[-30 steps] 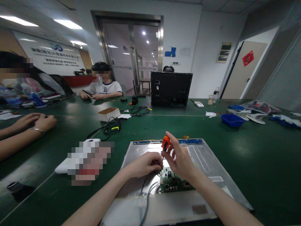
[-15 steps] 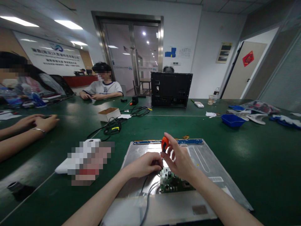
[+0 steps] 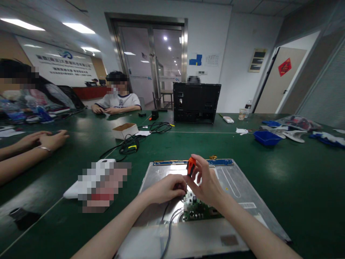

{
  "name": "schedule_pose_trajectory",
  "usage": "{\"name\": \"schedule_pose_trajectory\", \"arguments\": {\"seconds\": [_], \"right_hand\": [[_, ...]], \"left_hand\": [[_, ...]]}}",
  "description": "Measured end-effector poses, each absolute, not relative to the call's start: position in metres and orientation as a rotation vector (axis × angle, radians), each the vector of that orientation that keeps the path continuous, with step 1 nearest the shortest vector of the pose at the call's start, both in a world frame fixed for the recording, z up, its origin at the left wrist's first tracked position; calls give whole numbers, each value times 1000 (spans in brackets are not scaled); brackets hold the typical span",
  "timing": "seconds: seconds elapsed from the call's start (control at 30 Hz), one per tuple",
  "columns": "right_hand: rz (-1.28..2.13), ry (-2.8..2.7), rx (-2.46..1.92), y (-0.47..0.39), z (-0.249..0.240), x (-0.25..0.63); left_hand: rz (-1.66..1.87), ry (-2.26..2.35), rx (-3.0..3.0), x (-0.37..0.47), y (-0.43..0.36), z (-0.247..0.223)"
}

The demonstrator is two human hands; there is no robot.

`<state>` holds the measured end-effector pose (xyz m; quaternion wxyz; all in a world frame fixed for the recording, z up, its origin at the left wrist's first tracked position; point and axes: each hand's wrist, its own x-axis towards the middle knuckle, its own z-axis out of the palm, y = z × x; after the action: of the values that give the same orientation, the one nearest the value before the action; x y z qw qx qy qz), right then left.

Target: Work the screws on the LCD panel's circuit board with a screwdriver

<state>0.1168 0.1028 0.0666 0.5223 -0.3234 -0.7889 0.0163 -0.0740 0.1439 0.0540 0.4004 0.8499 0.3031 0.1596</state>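
The bare right hand [image 3: 208,184] gripped a tilted orange-and-black screwdriver [image 3: 191,167] above the far edge of a green rectangular circuit board [image 3: 201,211]. The bare left hand [image 3: 172,186] curled beside the board's far-left corner, its grasp hidden. The board lay on a flat silver metal panel [image 3: 201,233], where a thin grey cable [image 3: 169,233] ran. Beyond, a black rectangular screen housing [image 3: 196,102] stood on the smooth green table [image 3: 309,180].

The person's left forearm [image 3: 118,217] and right forearm [image 3: 250,226], both bare, slant in from below and converge. The left hand [image 3: 168,187] lies low, its fingers curled inward. The right hand [image 3: 208,185] sits close beside it, slightly higher, index finger raised and bent, gripping above the thumb.
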Motion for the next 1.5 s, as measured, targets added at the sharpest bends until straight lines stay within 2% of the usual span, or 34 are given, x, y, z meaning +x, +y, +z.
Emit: {"name": "schedule_pose_trajectory", "arguments": {"seconds": [1.5], "right_hand": [[56,-1909,-798,103,65,116]], "left_hand": [[429,736,2122,-73,143,56]]}}
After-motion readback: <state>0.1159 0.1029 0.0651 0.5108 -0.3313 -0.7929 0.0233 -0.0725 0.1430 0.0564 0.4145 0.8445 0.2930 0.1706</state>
